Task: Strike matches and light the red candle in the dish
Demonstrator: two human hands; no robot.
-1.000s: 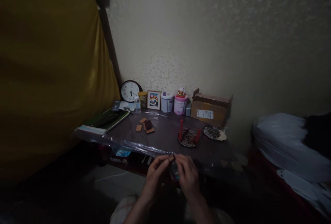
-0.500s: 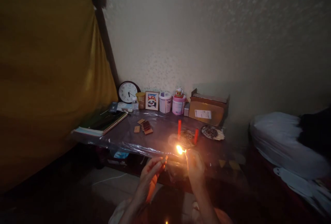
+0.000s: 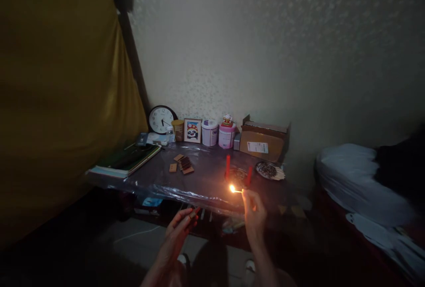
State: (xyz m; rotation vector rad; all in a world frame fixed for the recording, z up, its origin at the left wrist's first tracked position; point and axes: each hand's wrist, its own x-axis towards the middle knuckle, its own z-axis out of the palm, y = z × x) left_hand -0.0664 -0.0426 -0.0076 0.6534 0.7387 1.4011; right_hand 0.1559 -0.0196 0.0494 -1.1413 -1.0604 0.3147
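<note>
A burning match point(image 3: 237, 191) is pinched between the thumb and fingertips of my right hand point(image 3: 255, 216), its flame pointing left. Just behind the flame stand two red candles, a taller one point(image 3: 228, 166) on the left and a shorter one point(image 3: 249, 175) on the right, by a round dish point(image 3: 239, 174) with dark bits. My left hand point(image 3: 177, 229), lower and nearer to me, grips a small flat matchbox point(image 3: 194, 212) in front of the table edge. Several more matchboxes point(image 3: 184, 164) lie on the table point(image 3: 209, 181) to the left.
A plate of matches point(image 3: 269, 170) sits at the right, before a cardboard box point(image 3: 264, 141). Along the wall stand a clock point(image 3: 161, 120), a panda picture point(image 3: 192, 131) and two tubs, white point(image 3: 210, 133) and pink point(image 3: 227, 135). Books point(image 3: 128, 161) lie at the left edge.
My left hand has drawn down and left with the matchbox, away from the match. The flame has shrunk, and the match now lies nearly level in my right hand.
</note>
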